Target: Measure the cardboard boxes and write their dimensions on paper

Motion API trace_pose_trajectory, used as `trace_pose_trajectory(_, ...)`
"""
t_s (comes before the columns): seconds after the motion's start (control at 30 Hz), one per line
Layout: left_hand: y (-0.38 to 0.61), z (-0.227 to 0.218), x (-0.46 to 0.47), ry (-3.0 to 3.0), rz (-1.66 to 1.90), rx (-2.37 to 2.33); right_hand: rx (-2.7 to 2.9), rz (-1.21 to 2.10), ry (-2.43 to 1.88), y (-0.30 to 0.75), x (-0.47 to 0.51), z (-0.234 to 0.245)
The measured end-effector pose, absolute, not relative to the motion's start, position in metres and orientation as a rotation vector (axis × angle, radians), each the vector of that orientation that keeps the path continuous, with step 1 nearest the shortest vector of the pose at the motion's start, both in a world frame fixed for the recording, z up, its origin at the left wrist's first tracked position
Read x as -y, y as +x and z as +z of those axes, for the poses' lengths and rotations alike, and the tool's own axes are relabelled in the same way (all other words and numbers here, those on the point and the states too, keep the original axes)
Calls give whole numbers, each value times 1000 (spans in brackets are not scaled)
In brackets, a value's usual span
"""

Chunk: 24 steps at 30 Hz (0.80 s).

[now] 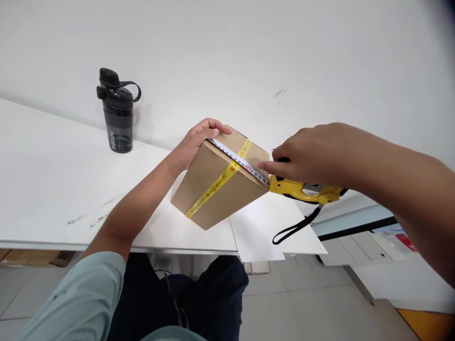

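A brown cardboard box (199,175) with yellow printed tape around it is tilted over the white table. My left hand (199,139) grips its far left corner, with the thumb at the end of the extended measuring blade. That white blade runs along the box's upper edge, its numbers facing me. On the right, my right hand (309,154) is closed around the yellow and black tape measure (305,190), whose mouth sits at the box's right corner. One right fingertip rests on the blade. A black wrist strap (296,229) dangles from the case.
A dark shaker bottle (119,113) stands at the back left of the white table (46,180), near the wall. White paper (258,232) overhangs the front edge. My legs are below; a white cabinet (359,248) is at the right.
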<state>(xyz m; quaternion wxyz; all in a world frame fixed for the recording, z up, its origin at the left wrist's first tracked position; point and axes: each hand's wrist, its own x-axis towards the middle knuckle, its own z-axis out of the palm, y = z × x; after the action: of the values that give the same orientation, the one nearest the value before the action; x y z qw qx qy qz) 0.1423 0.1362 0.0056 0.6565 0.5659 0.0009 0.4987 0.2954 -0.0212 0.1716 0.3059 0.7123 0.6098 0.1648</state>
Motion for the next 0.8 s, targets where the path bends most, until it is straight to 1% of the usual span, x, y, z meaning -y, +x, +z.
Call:
trace_pose_trajectory(0.13, 143, 7, -134, 1278, 1151, -15, -1709, 439, 1878, 295, 15, 172)
trace_pose_trajectory(0.3, 143, 8, -131, 1244, 1152, -19, -1562, 519, 1826, 279, 17, 173)
trace_pose_trajectory(0.53, 143, 7, -134, 1238, 1164, -19, -1542, 542, 1922, 266, 23, 173)
trace_pose_trajectory(0.8, 143, 7, -136, 1256, 1161, -15, -1564, 536, 1959, 277, 29, 171)
